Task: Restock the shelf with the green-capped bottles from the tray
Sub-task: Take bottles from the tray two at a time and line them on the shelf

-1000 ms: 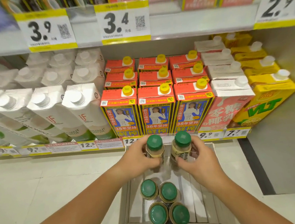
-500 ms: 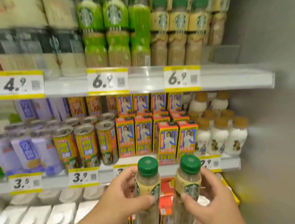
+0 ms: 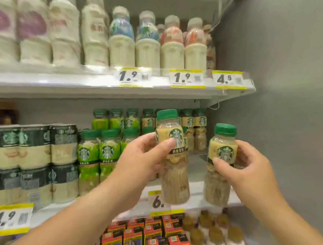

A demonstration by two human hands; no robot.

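Observation:
My left hand (image 3: 140,162) grips a green-capped beige coffee bottle (image 3: 174,179) upright in front of the middle shelf (image 3: 195,185). My right hand (image 3: 243,166) holds a second green-capped bottle (image 3: 219,179), slightly lower and tilted left at its base, near the shelf's right end. Behind them stand rows of the same beige bottles (image 3: 197,127) at the back right of that shelf. A bare patch of shelf shows between the two held bottles. The tray is out of view.
Green-labelled bottles (image 3: 107,151) and stacked dark cans (image 3: 36,157) fill the shelf to the left. White bottles (image 3: 147,46) stand on the shelf above, red cartons (image 3: 146,237) and brown-capped bottles (image 3: 211,232) below. A grey side wall (image 3: 280,93) closes the right.
Both hands lifted a bottle out of the tray and raised it, from the bottom shelf level up to the shelf with the matching bottles. The view tilted upward with them.

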